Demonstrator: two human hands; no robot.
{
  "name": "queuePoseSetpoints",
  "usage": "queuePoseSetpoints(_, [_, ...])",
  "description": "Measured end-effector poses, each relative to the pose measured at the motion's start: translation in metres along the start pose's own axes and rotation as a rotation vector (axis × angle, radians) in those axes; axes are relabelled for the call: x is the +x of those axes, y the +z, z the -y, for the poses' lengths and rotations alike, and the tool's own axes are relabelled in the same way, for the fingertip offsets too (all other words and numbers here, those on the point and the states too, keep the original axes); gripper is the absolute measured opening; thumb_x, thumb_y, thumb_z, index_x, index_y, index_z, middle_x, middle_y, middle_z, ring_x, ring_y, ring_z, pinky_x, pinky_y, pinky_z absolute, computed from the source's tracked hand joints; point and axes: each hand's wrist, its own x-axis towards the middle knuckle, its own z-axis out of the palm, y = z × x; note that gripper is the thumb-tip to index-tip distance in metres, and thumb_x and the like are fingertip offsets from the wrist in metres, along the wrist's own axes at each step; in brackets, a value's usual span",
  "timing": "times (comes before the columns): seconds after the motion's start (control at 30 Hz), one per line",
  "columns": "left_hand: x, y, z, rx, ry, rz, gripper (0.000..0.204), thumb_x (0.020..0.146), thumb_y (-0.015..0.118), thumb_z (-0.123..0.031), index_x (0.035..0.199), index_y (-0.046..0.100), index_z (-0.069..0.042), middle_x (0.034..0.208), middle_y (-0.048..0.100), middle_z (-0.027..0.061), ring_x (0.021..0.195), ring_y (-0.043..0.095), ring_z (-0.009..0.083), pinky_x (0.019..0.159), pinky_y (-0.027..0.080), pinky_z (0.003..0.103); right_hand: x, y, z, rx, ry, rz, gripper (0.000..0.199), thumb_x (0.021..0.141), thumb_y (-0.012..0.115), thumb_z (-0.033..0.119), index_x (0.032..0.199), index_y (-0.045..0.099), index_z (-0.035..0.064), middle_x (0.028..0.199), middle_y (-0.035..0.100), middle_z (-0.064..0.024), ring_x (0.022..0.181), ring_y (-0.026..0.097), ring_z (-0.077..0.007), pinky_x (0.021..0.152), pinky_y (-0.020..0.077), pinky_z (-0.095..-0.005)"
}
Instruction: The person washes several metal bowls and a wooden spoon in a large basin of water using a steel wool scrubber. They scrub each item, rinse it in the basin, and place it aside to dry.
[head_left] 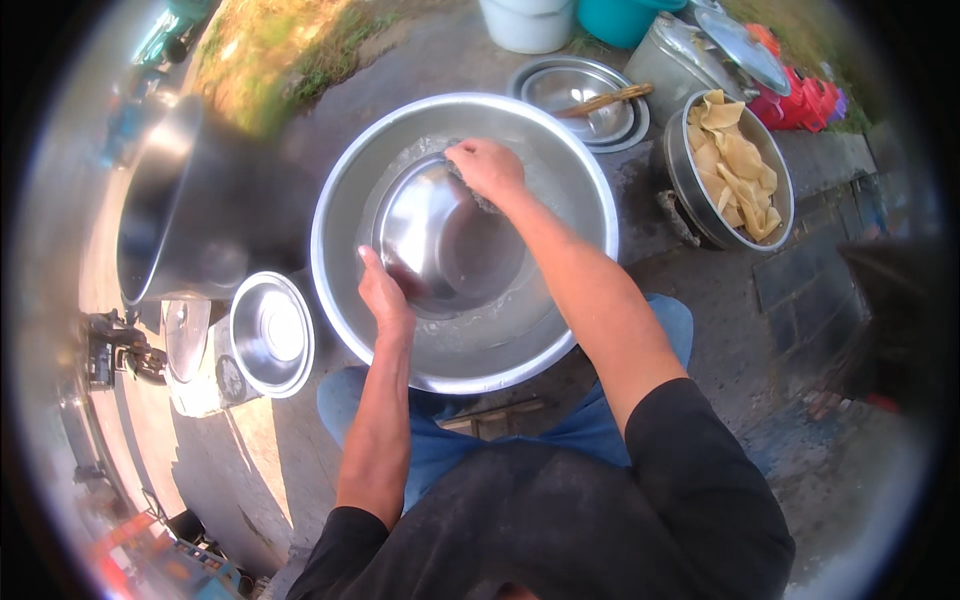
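A wide, deep metal basin (335, 180) sits before my knees with cloudy water in it. Inside it, a shiny metal bowl (420, 225) lies tilted, its rounded outside facing up. My left hand (385, 297) grips the bowl's near left edge, thumb up along the side, the other fingers hidden. At the bowl's far edge my right hand (486, 168) is closed, pressed against the metal. Something greyish and crinkled shows just under that hand; whether it is a scouring pad or suds I cannot tell.
Left of the basin are small stacked metal bowls (272, 335) and a tall dark metal pot (165, 220). Beyond stand metal lids (545, 85) with a wooden stick (605, 100), a white bucket (528, 25) and a teal tub (612, 20). To the right, a pot (680, 185) holds yellowish sheets (735, 160).
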Motion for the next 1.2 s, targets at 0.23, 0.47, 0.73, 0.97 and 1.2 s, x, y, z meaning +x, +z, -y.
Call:
queuePoseSetpoints(0.23, [0.017, -0.017, 0.052, -0.110, -0.130, -0.116, 0.050, 0.097, 0.048, -0.044, 0.103, 0.057, 0.004, 0.087, 0.062, 0.0103, 0.069, 0.061, 0.0211, 0.056, 0.050, 0.036, -0.089, 0.063, -0.112, 0.099, 0.251, -0.345, 0.052, 0.091, 0.043, 0.040, 0.124, 0.055, 0.0027, 0.129, 0.052, -0.0192, 0.118, 0.050, -0.0345, 0.099, 0.0391, -0.0413])
queuePoseSetpoints(0.47, [0.005, -0.015, 0.068, -0.248, -0.132, -0.028, 0.050, 0.101, 0.039, -0.038, 0.117, 0.053, 0.008, 0.110, 0.060, 0.0151, 0.099, 0.058, 0.0238, 0.083, 0.048, 0.037, -0.142, 0.089, -0.011, -0.223, -0.486, -0.163, 0.056, 0.083, 0.064, 0.032, 0.128, 0.050, 0.0023, 0.134, 0.045, -0.0221, 0.122, 0.044, -0.0400, 0.102, 0.0345, -0.0475])
queuePoseSetpoints(0.73, [-0.019, 0.009, 0.026, -0.179, 0.006, -0.086, 0.040, 0.098, 0.049, -0.039, 0.098, 0.061, 0.000, 0.079, 0.063, 0.0081, 0.065, 0.059, 0.0175, 0.061, 0.050, 0.032, -0.042, 0.024, -0.103, -0.085, 0.258, 0.015, 0.058, 0.091, 0.046, 0.048, 0.128, 0.053, 0.0027, 0.133, 0.050, -0.0202, 0.124, 0.047, -0.0332, 0.101, 0.0383, -0.0441])
queuePoseSetpoints(0.97, [-0.021, 0.028, 0.051, -0.044, 0.456, 0.209, 0.056, 0.100, 0.038, -0.047, 0.092, 0.065, 0.001, 0.090, 0.066, 0.0084, 0.084, 0.057, 0.0170, 0.084, 0.041, 0.031, -0.066, -0.040, -0.068, 0.838, 0.327, -0.326, 0.065, 0.091, 0.048, 0.057, 0.118, 0.055, -0.0018, 0.113, 0.061, -0.0097, 0.108, 0.054, -0.0218, 0.094, 0.0379, -0.0328])
queuePoseSetpoints(1.2, [0.011, 0.028, 0.099, 0.128, -0.052, 0.146, 0.034, 0.091, 0.060, -0.029, 0.111, 0.054, -0.003, 0.103, 0.057, 0.0082, 0.084, 0.054, 0.0165, 0.074, 0.047, 0.034, -0.076, -0.036, -0.058, 0.174, 0.070, -0.259, 0.032, 0.076, 0.068, 0.024, 0.092, 0.053, 0.0000, 0.114, 0.059, -0.0134, 0.096, 0.057, -0.0277, 0.084, 0.0432, -0.0330])
